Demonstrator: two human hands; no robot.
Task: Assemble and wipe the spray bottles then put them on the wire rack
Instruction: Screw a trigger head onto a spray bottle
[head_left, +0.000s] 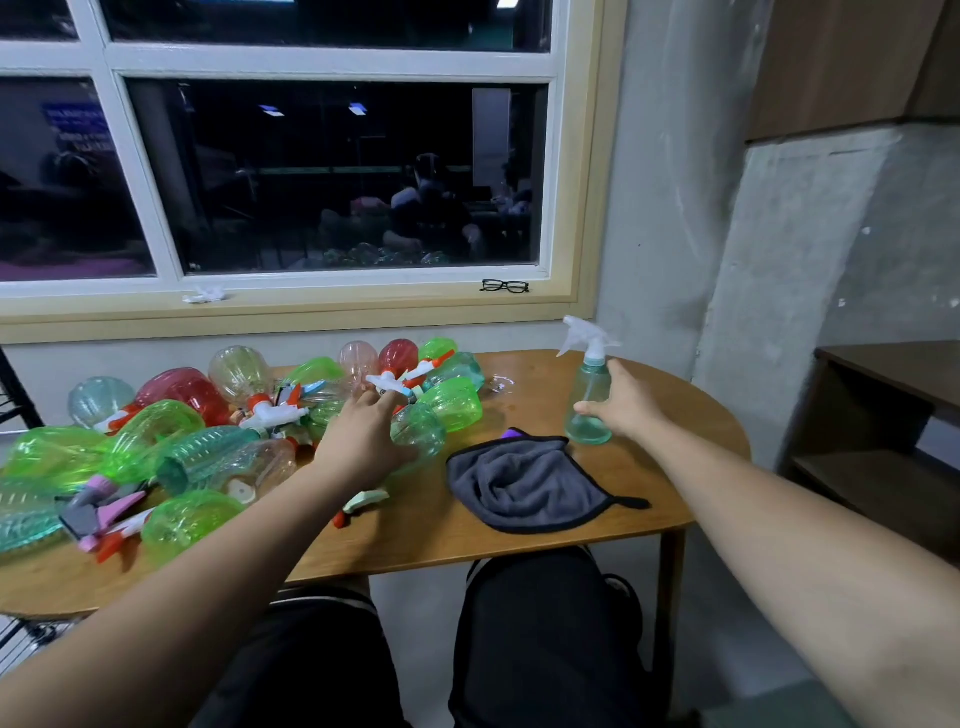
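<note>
Gripping the teal spray bottle (589, 382) around its body, thumb on one side and fingers on the other, the right hand (631, 408) holds it upright on the desk (519, 535) near the right end, its clear trigger head uppermost. The left hand (363, 439) reaches with fingers stretched forward into the pile of loose bottles (171, 441) and spray heads (270, 410) covering the desk's left half; whether its fingertips pinch anything cannot be told. Between the hands lies a crumpled grey cloth (519, 483). Glasses (505, 286) rest on the window sill (311, 306) behind.
</note>
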